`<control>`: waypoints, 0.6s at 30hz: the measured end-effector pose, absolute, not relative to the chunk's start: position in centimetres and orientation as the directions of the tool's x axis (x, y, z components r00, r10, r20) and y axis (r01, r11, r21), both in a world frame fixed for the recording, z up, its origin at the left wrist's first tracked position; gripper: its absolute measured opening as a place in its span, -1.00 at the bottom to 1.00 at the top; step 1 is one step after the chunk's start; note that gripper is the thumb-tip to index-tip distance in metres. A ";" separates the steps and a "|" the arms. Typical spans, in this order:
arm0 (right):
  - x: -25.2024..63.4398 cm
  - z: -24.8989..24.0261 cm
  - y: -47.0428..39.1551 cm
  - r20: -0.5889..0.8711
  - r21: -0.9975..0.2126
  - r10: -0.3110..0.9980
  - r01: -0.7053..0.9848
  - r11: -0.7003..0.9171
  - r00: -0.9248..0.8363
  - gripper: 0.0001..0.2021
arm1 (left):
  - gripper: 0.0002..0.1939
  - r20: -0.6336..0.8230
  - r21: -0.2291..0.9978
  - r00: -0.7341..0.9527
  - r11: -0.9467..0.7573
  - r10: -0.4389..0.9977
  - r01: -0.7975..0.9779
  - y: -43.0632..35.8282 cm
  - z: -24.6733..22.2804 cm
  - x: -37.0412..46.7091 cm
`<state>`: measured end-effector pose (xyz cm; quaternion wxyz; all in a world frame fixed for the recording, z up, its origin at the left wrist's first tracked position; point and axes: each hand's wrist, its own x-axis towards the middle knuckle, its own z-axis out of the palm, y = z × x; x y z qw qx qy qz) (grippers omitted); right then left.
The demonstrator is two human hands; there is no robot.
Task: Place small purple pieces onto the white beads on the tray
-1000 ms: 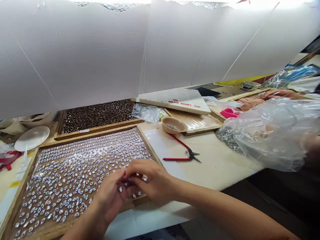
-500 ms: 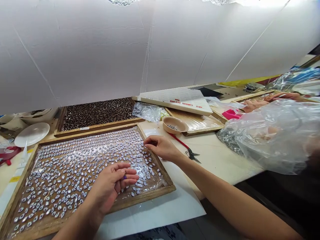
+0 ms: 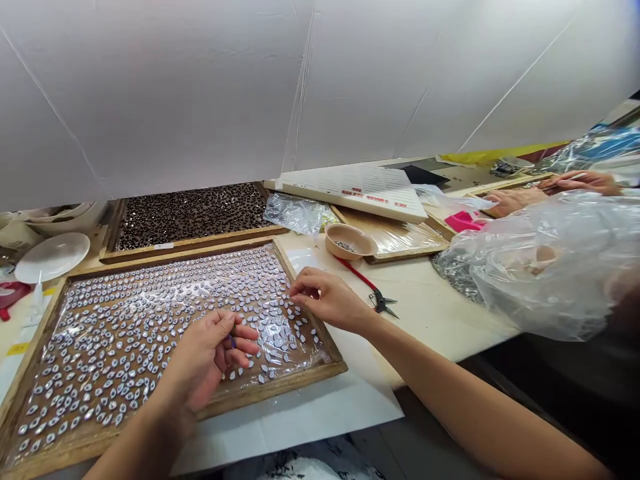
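Note:
A wooden tray [image 3: 280, 385] lined with clear film holds several small white drop-shaped pieces [image 3: 150, 313]. My left hand [image 3: 207, 357] rests over the tray's near right part, its fingers curled around a tiny purple piece [image 3: 233, 343]. My right hand [image 3: 327, 301] reaches to the tray's right edge. Its thumb and forefinger are pinched on one small white piece [image 3: 293, 299] among those lying on the film.
Behind stands a second tray of dark pieces [image 3: 190, 215]. A tan bowl [image 3: 349, 241], red-handled snips [image 3: 373, 293], a white board [image 3: 360, 190], a white plate [image 3: 50, 257] and a big plastic bag [image 3: 540, 267] surround them. A co-worker's hands [image 3: 520, 197] work at the far right.
A second ago both hands were together at the tray's near edge. My right hand has since moved up to the tray's right edge; my left hand stayed low with the purple piece.

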<state>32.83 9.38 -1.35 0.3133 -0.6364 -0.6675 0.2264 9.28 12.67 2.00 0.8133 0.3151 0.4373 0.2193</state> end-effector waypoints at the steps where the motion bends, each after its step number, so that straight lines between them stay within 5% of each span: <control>1: 32.6 -1.3 8.8 0.123 -0.691 0.992 0.716 0.099 -0.018 -0.92 | -0.83 -0.573 0.707 0.515 0.702 0.638 -0.083 12.8 2.0 9.2; 12: 30.6 -2.2 8.2 0.104 -0.381 0.982 0.905 0.189 -0.160 -0.84 | -0.83 -0.555 0.716 0.498 0.687 0.666 -0.122 13.0 1.8 9.1; 18: 30.4 -2.3 8.6 0.044 -0.371 0.994 0.923 0.108 -0.098 -0.86 | -0.88 -0.550 0.712 0.516 0.692 0.657 -0.121 12.7 1.8 9.0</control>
